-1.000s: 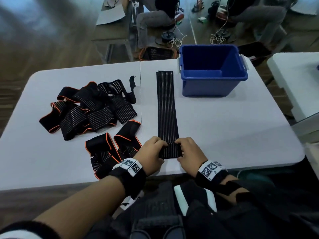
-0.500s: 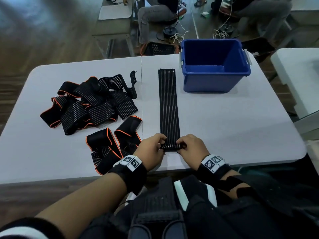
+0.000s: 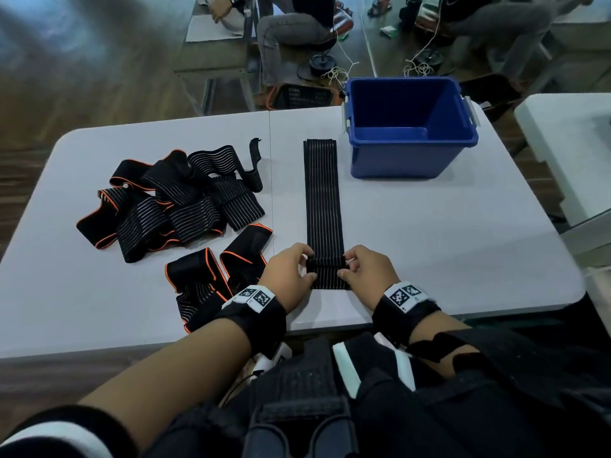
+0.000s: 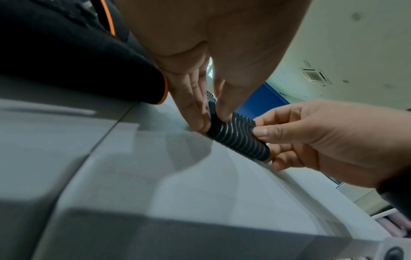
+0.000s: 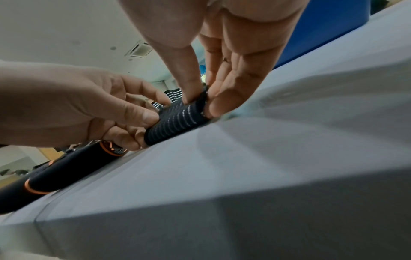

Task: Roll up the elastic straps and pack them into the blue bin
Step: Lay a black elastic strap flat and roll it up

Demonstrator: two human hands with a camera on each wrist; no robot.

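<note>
Grey table (image 3: 429, 233): left hand (image 3: 291, 276) and right hand (image 3: 367, 274) each pinch one end of small roll on flat strap (image 3: 322, 200); one blue bin (image 3: 410, 160); one pile of straps (image 3: 172, 203)

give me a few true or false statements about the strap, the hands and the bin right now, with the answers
1. Both hands pinch the rolled near end of the striped strap: the left hand on its left side, the right hand on its right. True.
2. The blue bin already holds rolled straps. False: no straps show inside it.
3. Most of the strap lies flat on the white table, running toward the bin. True.
4. The pile of loose straps lies right of the bin. False: it lies to the left, across the table.
5. The roll is lifted high above the table. False: it sits on the surface.
</note>
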